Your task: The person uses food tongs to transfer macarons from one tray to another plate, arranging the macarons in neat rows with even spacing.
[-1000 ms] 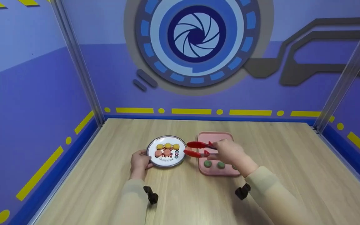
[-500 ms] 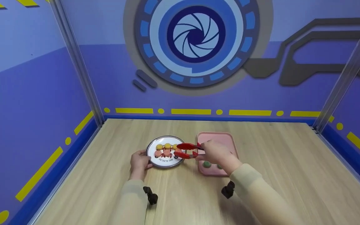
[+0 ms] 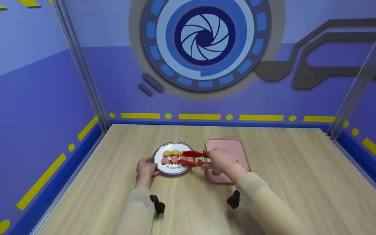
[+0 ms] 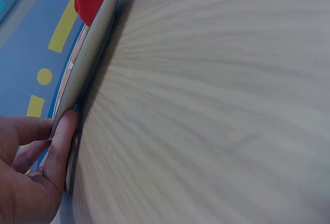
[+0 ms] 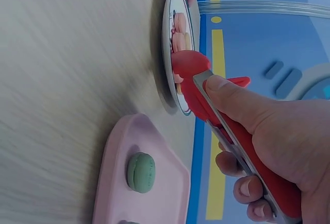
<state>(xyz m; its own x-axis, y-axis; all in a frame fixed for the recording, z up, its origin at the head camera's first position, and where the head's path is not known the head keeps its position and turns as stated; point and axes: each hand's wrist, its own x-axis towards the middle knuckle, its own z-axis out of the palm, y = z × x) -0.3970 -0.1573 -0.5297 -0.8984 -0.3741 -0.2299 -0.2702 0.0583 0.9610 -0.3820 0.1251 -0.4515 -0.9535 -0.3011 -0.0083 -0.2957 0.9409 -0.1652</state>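
Tabletop (image 3: 181,205) carries pink tray (image 3: 228,143) right, plate (image 3: 171,169) left. My left grip (image 3: 146,168) pinches the plate's rim; my right grip (image 3: 222,160), over the tray, is clamped on the tongs (image 3: 193,153), long axis running left across the plate's right edge. Rightmost pink macaron (image 3: 183,158) lies left of that grip, between the tips; can't tell if they touch.

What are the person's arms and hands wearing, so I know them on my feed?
The left hand and right hand are bare, without gloves. The left sleeve and right sleeve are long, plain and cream, each ending in a slightly greyer cuff. A small, angular black attachment juts from the inner side of each forearm; no cables are visible.
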